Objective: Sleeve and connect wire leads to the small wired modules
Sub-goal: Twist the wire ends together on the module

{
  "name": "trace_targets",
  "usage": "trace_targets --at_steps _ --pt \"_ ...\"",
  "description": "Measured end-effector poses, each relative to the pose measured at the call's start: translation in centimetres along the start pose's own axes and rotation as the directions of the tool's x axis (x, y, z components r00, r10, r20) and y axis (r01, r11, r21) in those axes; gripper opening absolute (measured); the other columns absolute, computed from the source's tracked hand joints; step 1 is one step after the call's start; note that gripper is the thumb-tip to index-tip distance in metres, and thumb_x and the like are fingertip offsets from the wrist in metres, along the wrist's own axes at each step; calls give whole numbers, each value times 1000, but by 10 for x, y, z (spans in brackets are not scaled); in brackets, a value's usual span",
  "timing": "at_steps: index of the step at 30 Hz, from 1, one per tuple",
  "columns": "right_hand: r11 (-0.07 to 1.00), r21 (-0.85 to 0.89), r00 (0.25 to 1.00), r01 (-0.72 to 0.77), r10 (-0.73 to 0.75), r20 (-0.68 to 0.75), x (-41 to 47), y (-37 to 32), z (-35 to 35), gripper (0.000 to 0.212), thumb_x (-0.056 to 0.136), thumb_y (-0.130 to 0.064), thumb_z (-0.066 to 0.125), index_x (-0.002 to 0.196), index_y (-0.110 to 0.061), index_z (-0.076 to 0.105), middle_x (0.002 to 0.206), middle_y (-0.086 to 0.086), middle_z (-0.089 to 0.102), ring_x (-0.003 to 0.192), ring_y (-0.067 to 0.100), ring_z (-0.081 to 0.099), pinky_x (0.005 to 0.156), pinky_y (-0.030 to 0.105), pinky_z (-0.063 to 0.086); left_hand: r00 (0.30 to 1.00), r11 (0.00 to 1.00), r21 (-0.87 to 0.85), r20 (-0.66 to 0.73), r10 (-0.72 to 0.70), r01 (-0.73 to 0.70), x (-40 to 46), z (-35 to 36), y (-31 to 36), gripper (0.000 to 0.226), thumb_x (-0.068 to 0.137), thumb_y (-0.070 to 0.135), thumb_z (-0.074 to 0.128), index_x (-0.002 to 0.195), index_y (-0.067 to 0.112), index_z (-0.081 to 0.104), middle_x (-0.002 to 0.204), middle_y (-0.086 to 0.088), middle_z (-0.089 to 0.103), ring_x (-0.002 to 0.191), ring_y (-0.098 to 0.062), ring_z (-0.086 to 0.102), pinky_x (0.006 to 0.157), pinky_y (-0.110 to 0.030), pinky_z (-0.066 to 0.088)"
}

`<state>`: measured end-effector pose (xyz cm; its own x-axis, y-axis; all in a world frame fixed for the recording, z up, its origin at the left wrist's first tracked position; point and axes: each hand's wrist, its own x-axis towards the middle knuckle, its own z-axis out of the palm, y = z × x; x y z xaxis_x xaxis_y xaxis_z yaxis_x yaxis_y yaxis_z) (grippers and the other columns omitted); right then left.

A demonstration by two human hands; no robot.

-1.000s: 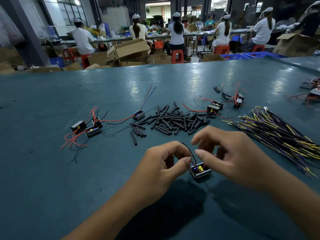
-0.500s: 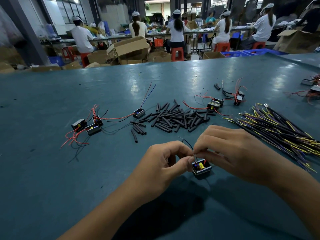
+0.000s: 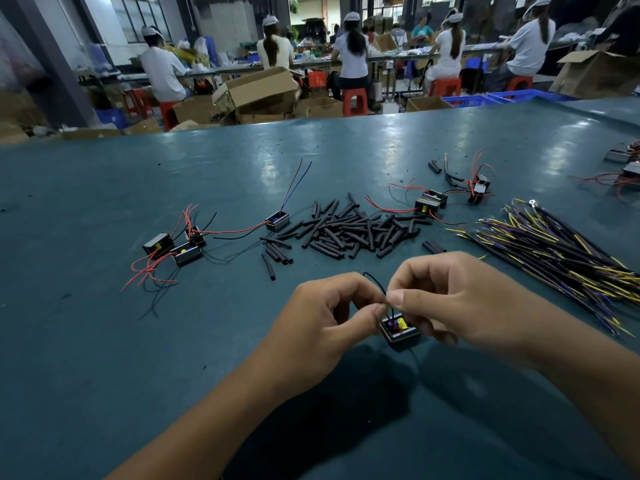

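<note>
A person sits at a wide teal table point(image 3: 104, 341), both bare hands meeting just above its near part. The left hand point(image 3: 322, 327) has its fingers curled, thumb and forefinger pinched together at the top of a small black module point(image 3: 400, 332), which sits on the table between the two hands. The right hand point(image 3: 460, 299) is curled too, its thumb and forefinger pinching a thin black lead point(image 3: 372, 280) that rises from the module and arcs up and to the left. The fingertips of both hands nearly touch over the module, where yellow and red parts show inside its open top.

Beyond the hands lies a loose heap of short black sleeves point(image 3: 349, 230), with a few strays just to its left. To the right, a thick bundle of wires point(image 3: 554, 251) in black, yellow and purple fans across the table. At the left, three more modules point(image 3: 173, 247) sit close together with red and black leads trailing. Another single module point(image 3: 277, 220) lies near the heap's left edge, its red and blue leads pointing away. More modules with red leads sit behind the heap on the right point(image 3: 431, 202).

Past the table's far edge, workers in white caps sit on red stools among cardboard boxes point(image 3: 259, 88).
</note>
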<state>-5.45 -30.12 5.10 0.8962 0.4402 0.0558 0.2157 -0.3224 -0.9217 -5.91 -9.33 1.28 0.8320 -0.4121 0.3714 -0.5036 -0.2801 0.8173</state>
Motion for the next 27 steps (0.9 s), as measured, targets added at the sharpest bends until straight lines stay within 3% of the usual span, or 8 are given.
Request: trace_targets --at_steps 2,5,10,14,19,22,24,27 --pt "910 -327 960 254 -278 -27 -2 0 -7 8 94 -18 67 87 -23 65 74 -9 64 62 5 59 52 17 44 1000 1000 -12 11 -12 12 0 -1 0 9 94 40 63 89 33 66 74 -1 66 55 -32 45 47 -40 38" --pt "546 -691 829 474 -541 142 -3 0 -14 8 91 -22 64 98 -21 67 90 -11 61 79 3 57 63 23 50 999 998 -47 27 -28 30 -1 -2 0 8 96 35 64 89 30 66 76 -1 67 57 -35 45 49 -42 39" --pt "351 -767 739 537 -635 227 0 2 -13 15 98 -20 62 94 -12 74 87 1 65 77 20 62 56 39 52 999 996 -80 42 -34 37 -1 -1 -1 7 96 32 65 94 26 68 76 -1 69 54 -32 42 47 -42 38" --pt "199 -815 707 545 -631 319 -4 -2 -15 16 99 -10 57 95 -11 72 86 3 63 74 26 59 53 42 49 997 996 -82 69 -31 37 -2 -2 -2 9 96 34 64 95 26 68 77 -1 69 55 -34 44 48 -43 38" --pt "233 -796 711 559 -628 317 -5 -3 -12 16 99 -13 57 94 -11 72 85 2 63 74 25 59 53 40 50 996 996 -83 84 -19 26 -1 -1 -4 13 95 38 64 94 26 67 76 -1 68 55 -14 43 49 -36 36" --pt "419 -735 770 533 -600 216 -4 0 -7 16 97 -19 59 87 -11 69 79 -3 60 69 17 56 57 34 48 998 998 -55 63 -10 14 -1 -1 -3 10 95 35 65 92 25 66 75 -5 65 54 -12 42 48 -35 35" --pt "536 -684 821 495 -546 167 -3 1 -6 9 93 -21 63 86 -16 66 76 -11 57 67 6 51 62 23 44 999 1000 -13 50 0 0 -1 0 -1 6 94 29 66 89 27 65 73 -4 63 53 -18 42 49 -36 34" --pt "649 -629 882 428 -451 135 -6 -1 -5 7 88 -24 65 81 -23 64 68 -16 60 61 -4 51 60 7 33 994 967 228 24 110 -113 -2 2 3 11 91 17 68 85 26 64 65 18 53 49 -5 36 49 -20 28"
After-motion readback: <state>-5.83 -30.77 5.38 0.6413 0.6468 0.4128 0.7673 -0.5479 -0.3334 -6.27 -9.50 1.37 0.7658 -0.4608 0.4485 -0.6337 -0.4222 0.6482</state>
